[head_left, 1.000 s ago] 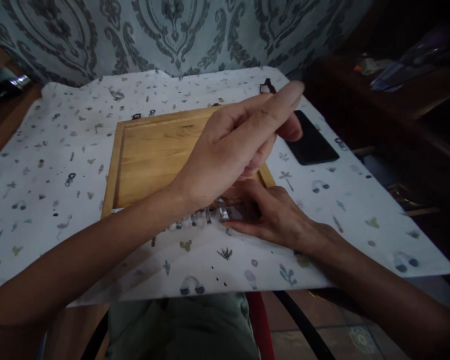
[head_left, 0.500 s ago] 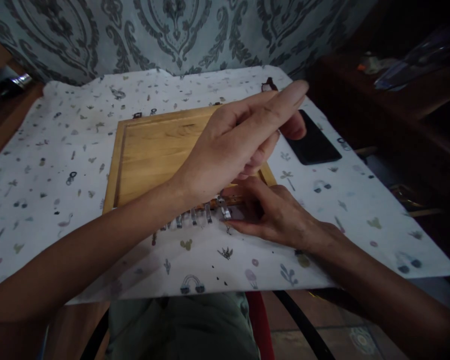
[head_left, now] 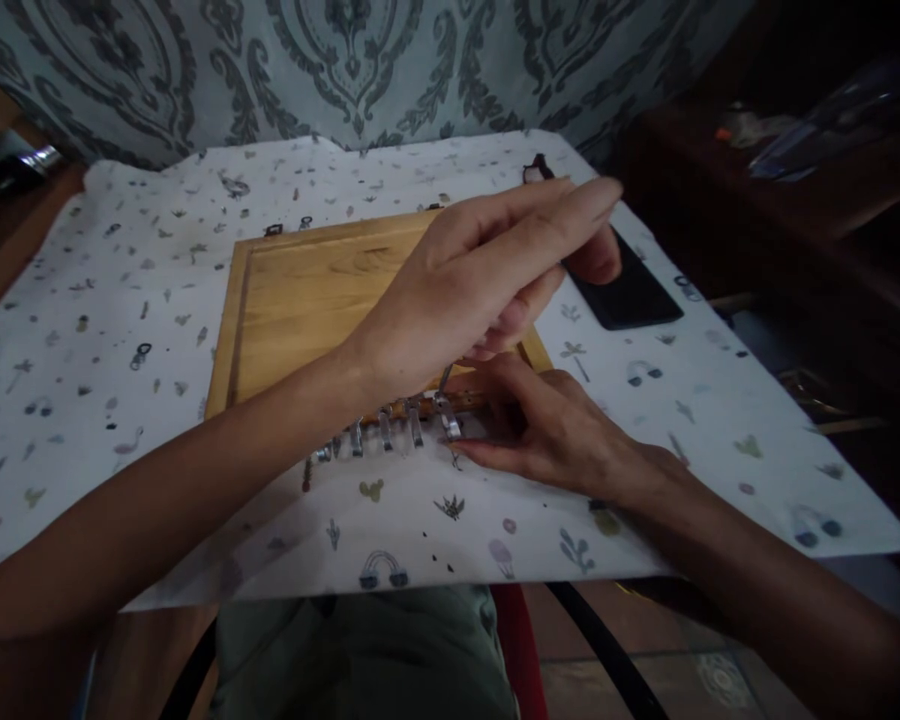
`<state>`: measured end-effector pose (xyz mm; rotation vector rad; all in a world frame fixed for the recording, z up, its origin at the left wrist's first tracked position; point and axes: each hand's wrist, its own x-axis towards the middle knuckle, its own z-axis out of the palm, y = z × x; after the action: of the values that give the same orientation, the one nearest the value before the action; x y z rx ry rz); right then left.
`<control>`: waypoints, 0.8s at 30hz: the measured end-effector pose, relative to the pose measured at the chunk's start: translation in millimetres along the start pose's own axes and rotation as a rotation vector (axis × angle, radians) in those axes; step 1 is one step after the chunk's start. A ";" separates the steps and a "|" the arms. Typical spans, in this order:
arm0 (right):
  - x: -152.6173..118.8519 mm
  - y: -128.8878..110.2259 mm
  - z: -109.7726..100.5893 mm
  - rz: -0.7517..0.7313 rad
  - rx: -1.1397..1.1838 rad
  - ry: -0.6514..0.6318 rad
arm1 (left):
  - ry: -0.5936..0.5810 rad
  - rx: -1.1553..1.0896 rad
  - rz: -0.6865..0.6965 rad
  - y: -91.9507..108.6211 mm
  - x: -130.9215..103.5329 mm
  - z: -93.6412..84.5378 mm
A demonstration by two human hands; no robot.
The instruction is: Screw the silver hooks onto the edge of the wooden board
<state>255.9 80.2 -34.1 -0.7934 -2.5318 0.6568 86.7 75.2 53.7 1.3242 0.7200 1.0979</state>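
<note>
My left hand (head_left: 472,270) is raised over a wooden board (head_left: 307,300), fingers curled together. Whatever they hold is hidden; a thin dark shaft shows just below them. Near the board's front edge, my right hand (head_left: 525,420) has its thumb and finger closed around the end of a shiny metal clip (head_left: 448,415). More shiny clips (head_left: 386,428) stand in a row to its left, along a brown wooden strip (head_left: 465,401). My left forearm covers the board's lower left part.
A black phone (head_left: 630,285) lies right of the board on the patterned white cloth (head_left: 645,450). Behind it, partly covered by my left hand, is a small dark brown object (head_left: 538,168). A patterned curtain (head_left: 360,70) hangs at the back, and dark furniture (head_left: 780,220) stands at the right.
My left hand has turned slightly, its fingertips a little lower and further right. The thin shaft beneath it shows more. My right hand has hardly moved and stays at the clip.
</note>
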 end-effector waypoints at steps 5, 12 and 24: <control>-0.7 -0.4 -1.4 0.021 0.008 -0.002 | 0.295 0.082 0.140 -4.7 -8.9 7.2; -0.1 -0.7 -0.9 0.017 -0.015 0.021 | 0.268 0.072 0.124 -5.8 -9.7 15.4; 0.5 -0.8 -1.5 0.035 -0.012 -0.001 | 0.142 0.121 0.103 -5.9 -3.3 10.4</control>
<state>255.9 80.4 -32.3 -0.8432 -2.5300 0.6538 96.2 68.7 49.0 1.4086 0.8414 1.2573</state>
